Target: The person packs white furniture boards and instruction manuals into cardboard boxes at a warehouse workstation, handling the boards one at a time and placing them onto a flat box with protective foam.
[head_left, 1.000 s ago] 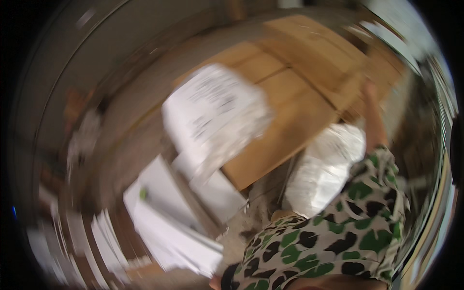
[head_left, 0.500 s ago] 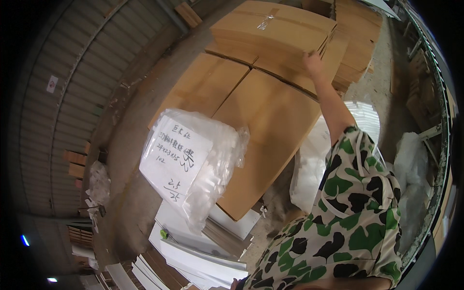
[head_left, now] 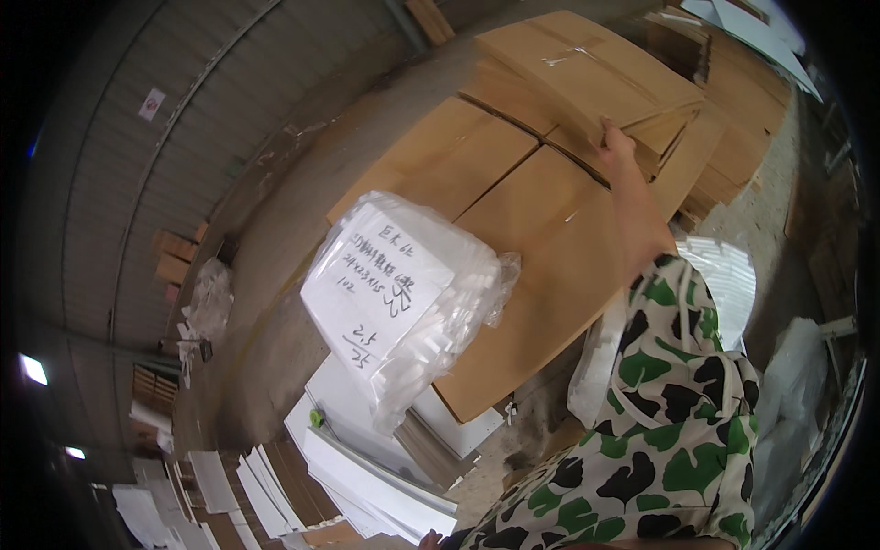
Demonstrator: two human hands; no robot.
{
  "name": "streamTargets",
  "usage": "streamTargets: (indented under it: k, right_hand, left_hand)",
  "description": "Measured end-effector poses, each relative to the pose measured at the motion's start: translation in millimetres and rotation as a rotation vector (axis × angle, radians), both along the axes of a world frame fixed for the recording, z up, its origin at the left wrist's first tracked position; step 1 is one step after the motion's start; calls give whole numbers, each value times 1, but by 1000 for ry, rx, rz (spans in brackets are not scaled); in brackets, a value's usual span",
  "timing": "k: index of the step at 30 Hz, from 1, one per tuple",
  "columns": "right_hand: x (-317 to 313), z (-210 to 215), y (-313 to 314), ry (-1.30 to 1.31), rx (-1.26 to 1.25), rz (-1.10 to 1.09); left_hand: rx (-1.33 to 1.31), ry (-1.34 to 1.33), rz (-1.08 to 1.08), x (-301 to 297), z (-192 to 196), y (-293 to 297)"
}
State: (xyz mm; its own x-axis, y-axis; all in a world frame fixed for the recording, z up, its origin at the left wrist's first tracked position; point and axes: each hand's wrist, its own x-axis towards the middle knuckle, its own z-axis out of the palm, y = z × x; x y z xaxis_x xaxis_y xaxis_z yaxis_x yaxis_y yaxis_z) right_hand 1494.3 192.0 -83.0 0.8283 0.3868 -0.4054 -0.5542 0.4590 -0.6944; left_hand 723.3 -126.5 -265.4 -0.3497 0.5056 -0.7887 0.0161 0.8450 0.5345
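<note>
My right hand (head_left: 616, 145) reaches forward and is closed on the near edge of a flat brown carton (head_left: 587, 69). This folded carton lies on top of a stack and has clear tape on its upper face. Its near right corner is raised, with a gap over the cartons beneath. Only a bit of my left hand (head_left: 429, 541) shows at the lower edge, by white boards (head_left: 380, 486); its fingers are mostly cut off.
A plastic-wrapped bundle of white foam pieces (head_left: 394, 284) with handwriting sits on wide flat cartons (head_left: 541, 247). More stacked cardboard (head_left: 742, 137) stands at the far right. Wrapped white foam (head_left: 724, 275) lies beside my right arm. A corrugated wall (head_left: 119, 183) runs along the left.
My right hand has lifted the top carton's near edge, opening a gap under its right corner. The view has shifted, so the stacks appear farther right and lower.
</note>
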Motion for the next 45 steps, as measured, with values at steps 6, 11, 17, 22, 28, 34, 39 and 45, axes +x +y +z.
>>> streamTargets:
  k: [6, 11, 17, 22, 28, 34, 39, 45]
  right_hand:
    - [-32, -12, -135, -49, 303, 298]
    - [-90, 25, -225, 22, 266, 238]
    - [-81, 41, -274, -14, 235, 142]
    - [-124, 83, -340, -95, 387, 228]
    - [-282, 160, -394, -340, 370, 314]
    - [-409, 166, -412, -390, 441, 566]
    - [-568, 99, -382, -456, 496, 954]
    - [-707, 46, -370, -176, 273, 1553]
  left_hand:
    - [43, 6, 150, -39, 3, -56]
    - [347, 154, 70, -68, 40, -59]
    - [684, 2, -132, -27, 95, 33]
    - [653, -151, -163, -38, 102, -9]
    - [632, -431, -356, -58, 129, -64]
    - [935, -954, -338, -46, 240, -31]
    - [1311, -1056, 93, -128, 282, -37]
    - [1264, -904, 841, -243, 258, -114]
